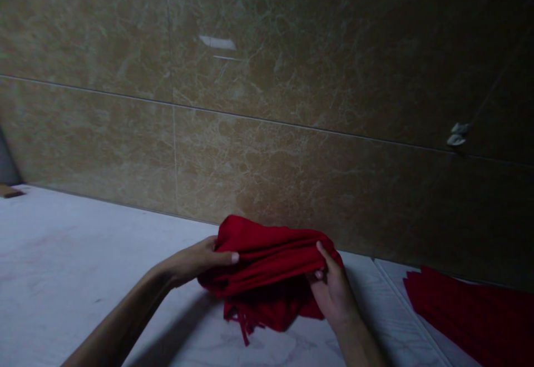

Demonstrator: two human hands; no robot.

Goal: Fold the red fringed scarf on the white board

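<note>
A red fringed scarf [271,256], gathered in several loose folds, is held up between my two hands above the white surface. At its left end my left hand [204,258] grips it, thumb on top and the fingers hidden behind the cloth. My right hand [331,283] pinches the right end, thumb over the upper fold and fingers curled at the lower edge. Part of the scarf hangs below the folds, with tassels dangling toward the surface.
Another red cloth [475,311] lies at the right on the white tabletop [83,244]. Marbled brown tiles [250,150] form the wall behind. A small white knotted thing [458,134] hangs by a cord at the right. A brown piece [10,191] sits at the far left.
</note>
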